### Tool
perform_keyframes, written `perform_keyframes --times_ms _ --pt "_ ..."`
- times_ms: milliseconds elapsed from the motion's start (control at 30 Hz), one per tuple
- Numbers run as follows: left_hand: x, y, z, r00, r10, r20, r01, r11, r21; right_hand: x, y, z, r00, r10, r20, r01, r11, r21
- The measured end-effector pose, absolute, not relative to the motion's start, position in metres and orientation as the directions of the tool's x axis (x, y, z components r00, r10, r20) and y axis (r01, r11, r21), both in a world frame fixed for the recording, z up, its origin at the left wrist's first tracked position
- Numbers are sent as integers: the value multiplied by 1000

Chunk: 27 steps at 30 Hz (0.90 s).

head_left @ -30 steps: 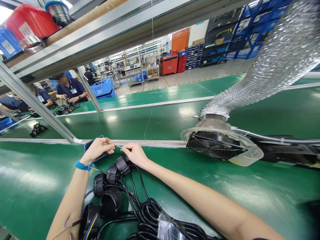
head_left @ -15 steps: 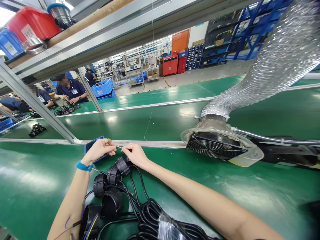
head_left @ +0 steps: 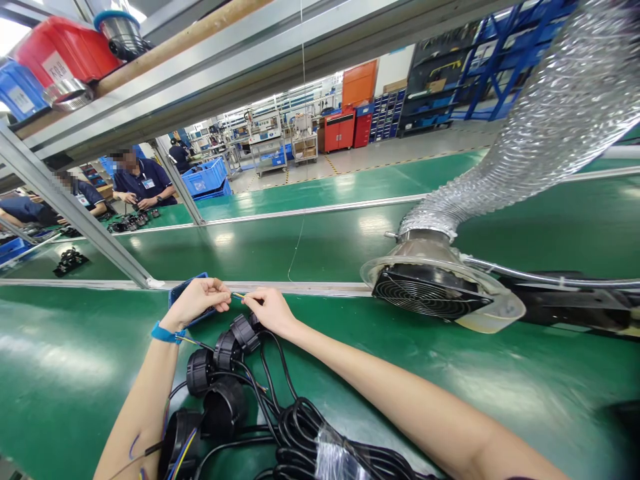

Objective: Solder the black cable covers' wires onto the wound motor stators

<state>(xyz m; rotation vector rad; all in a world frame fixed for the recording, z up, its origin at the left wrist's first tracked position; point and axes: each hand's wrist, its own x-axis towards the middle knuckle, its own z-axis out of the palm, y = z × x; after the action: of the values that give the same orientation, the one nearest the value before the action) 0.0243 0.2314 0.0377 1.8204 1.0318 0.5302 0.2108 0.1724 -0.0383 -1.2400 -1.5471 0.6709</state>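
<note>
My left hand, with a blue band on its wrist, pinches the ends of thin coloured wires. From the right, my right hand grips the same wires between thumb and finger, a short stretch showing between the hands. Just below them lie several black ribbed round caps on black cables. Larger black cup-shaped housings sit nearer me, with yellow and blue wires coming out of one. A coiled bundle of black cable, wrapped in clear film, fills the bottom middle. Behind my left hand is a blue bin, partly hidden.
A black fan under a foil duct stands on the green bench to the right. Overhead runs a metal shelf with a red bin. Co-workers sit at the far left behind a slanted post.
My hands hold almost the same pose on the wires. At the far left, the dark parts on the green surface have shifted slightly left.
</note>
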Motion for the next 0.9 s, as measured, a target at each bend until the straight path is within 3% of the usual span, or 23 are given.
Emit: perform_keyframes --times_ms 200,500,900 --pt "29 231 36 556 826 -91 413 -180 893 210 171 -38 32 926 377 382 337 -860" --pt "37 237 20 454 888 -75 229 -34 973 209 172 -40 68 915 399 355 352 -866" --pt "43 244 11 318 947 52 59 -75 995 208 173 -40 108 917 384 310 337 -889"
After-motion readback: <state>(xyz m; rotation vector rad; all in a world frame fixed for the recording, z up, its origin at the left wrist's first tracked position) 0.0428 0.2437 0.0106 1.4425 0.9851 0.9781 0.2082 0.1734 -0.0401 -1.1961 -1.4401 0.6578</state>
